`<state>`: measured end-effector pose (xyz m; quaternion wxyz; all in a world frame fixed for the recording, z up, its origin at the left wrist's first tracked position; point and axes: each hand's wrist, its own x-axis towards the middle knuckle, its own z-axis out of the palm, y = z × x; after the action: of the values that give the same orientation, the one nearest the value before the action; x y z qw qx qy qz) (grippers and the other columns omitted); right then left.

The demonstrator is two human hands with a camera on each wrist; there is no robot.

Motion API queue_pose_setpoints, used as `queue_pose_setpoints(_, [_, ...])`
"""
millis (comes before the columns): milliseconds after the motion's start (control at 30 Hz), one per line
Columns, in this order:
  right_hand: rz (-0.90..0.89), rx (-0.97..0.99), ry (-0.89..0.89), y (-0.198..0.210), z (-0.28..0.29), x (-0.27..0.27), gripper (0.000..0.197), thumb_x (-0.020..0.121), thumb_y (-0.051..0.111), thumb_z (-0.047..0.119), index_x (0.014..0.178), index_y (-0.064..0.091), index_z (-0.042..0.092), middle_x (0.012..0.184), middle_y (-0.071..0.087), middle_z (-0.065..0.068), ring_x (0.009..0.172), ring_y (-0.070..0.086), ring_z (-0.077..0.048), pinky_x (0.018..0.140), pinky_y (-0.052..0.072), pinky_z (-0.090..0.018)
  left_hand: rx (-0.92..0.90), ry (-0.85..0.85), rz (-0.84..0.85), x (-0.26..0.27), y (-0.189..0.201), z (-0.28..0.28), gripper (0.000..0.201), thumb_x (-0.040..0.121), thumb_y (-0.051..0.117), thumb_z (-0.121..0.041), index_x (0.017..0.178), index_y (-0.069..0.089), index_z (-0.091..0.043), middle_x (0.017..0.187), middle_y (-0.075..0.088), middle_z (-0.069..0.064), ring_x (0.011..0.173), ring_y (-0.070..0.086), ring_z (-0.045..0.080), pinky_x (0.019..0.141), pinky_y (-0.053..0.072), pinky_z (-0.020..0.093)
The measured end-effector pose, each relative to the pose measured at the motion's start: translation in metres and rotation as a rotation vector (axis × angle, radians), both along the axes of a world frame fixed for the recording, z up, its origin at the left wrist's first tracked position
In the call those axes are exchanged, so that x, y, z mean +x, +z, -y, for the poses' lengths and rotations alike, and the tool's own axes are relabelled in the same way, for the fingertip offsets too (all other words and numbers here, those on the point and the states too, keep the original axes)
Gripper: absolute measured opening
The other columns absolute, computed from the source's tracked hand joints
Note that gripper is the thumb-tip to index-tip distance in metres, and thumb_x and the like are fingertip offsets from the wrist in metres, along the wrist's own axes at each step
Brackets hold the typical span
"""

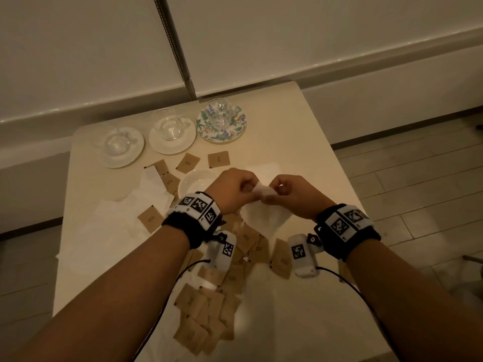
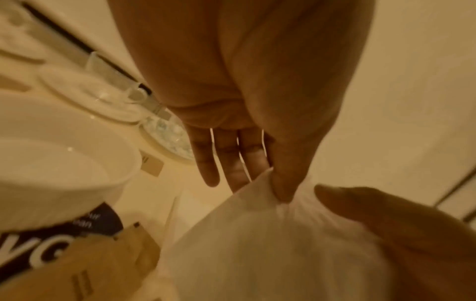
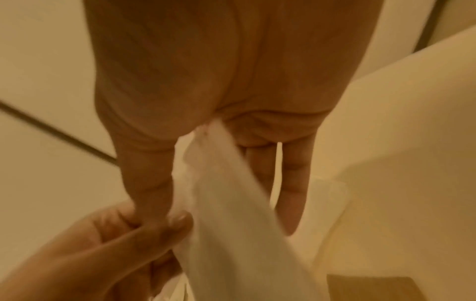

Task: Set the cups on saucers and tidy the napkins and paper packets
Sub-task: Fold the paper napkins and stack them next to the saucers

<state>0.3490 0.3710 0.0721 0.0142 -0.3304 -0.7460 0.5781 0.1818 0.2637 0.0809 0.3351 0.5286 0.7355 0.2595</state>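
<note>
left hand (image 2: 257, 101) and right hand (image 3: 206, 91) pinching napkin (image 1: 264, 218); cups only overhead

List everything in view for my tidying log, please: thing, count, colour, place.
glass cups: three, clear, on saucers at the far edge
plain saucers: two, white, far left
floral saucer: one, patterned, far middle
bowl: one, white, mid-table by the left hand
paper packets: many, brown, scattered
loose napkins: several, white, left side
held napkin: one, white, between both hands
table: one, cream
left hand: pinches the held napkin
right hand: pinches the held napkin
</note>
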Motion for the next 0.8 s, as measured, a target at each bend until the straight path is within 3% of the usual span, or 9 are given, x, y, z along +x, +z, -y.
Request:
queue_pose_setpoints(100, [-0.014,-0.212,-0.112,-0.013,-0.012,0.003,0.022,0.080,0.078,0.015,0.094,0.066,0.005,0.095,0.071,-0.014,0.086,0.070,-0.026,0.074,0.060,-0.039,0.005,0.239,0.163,-0.003,-0.014,-0.009,0.018,0.082,0.077,-0.022,0.072,0.061,-0.021,0.061,0.053,-0.010,0.052,0.046,-0.002,0.055,0.039,0.014])
queue_pose_setpoints(200, [-0.056,-0.281,-0.241,-0.028,-0.023,0.003,0.015,0.083,0.074,0.004,0.096,0.066,0.000,0.093,0.072,-0.017,0.084,0.071,-0.029,0.067,0.060,-0.035,-0.010,0.411,0.259,-0.003,-0.031,-0.018,0.021,0.084,0.076,-0.021,0.080,0.062,-0.007,0.067,0.057,0.003,0.060,0.053,0.015,0.061,0.048,0.028])
queue_pose_setpoints(300, [-0.055,-0.298,-0.402,-0.044,-0.036,0.000,0.018,0.084,0.073,0.003,0.098,0.063,0.000,0.090,0.072,-0.016,0.073,0.071,-0.024,0.061,0.060,-0.037,-0.026,0.540,0.330,0.003,-0.047,-0.025,0.026,0.085,0.075,-0.019,0.072,0.053,-0.013,0.061,0.060,0.005,0.055,0.060,0.020,0.061,0.054,0.034])
queue_pose_setpoints(433, [0.020,-0.176,-0.407,-0.066,-0.050,-0.010,0.015,0.084,0.075,0.009,0.093,0.063,0.008,0.088,0.072,-0.014,0.076,0.071,-0.027,0.060,0.058,-0.037,-0.056,0.678,0.362,0.007,-0.064,-0.035,0.020,0.088,0.072,-0.018,0.076,0.056,-0.013,0.062,0.063,0.007,0.052,0.060,0.018,0.055,0.054,0.030])
queue_pose_setpoints(533, [0.066,-0.091,-0.402,-0.080,-0.058,-0.021,0.016,0.082,0.076,0.013,0.087,0.061,0.015,0.085,0.069,-0.010,0.078,0.068,-0.026,0.064,0.059,-0.038,-0.063,0.756,0.293,0.003,-0.073,-0.048,0.015,0.089,0.071,-0.021,0.080,0.061,-0.016,0.066,0.066,0.004,0.056,0.062,0.016,0.048,0.050,0.022])
queue_pose_setpoints(667, [0.135,0.046,-0.384,-0.093,-0.064,-0.035,0.021,0.081,0.077,0.021,0.093,0.061,0.016,0.084,0.065,-0.002,0.083,0.065,-0.025,0.075,0.058,-0.040,-0.076,0.773,0.173,-0.006,-0.081,-0.062,0.011,0.087,0.072,-0.023,0.083,0.064,-0.017,0.081,0.070,0.006,0.076,0.067,0.022,0.074,0.055,0.031])
queue_pose_setpoints(800, [0.208,0.222,-0.298,-0.099,-0.067,-0.042,0.023,0.082,0.075,0.030,0.094,0.057,0.022,0.079,0.060,0.006,0.076,0.060,-0.017,0.069,0.051,-0.032,-0.091,0.764,0.111,-0.005,-0.083,-0.069,0.016,0.084,0.074,-0.022,0.091,0.060,-0.019,0.081,0.063,-0.003,0.079,0.062,0.018,0.078,0.052,0.032])
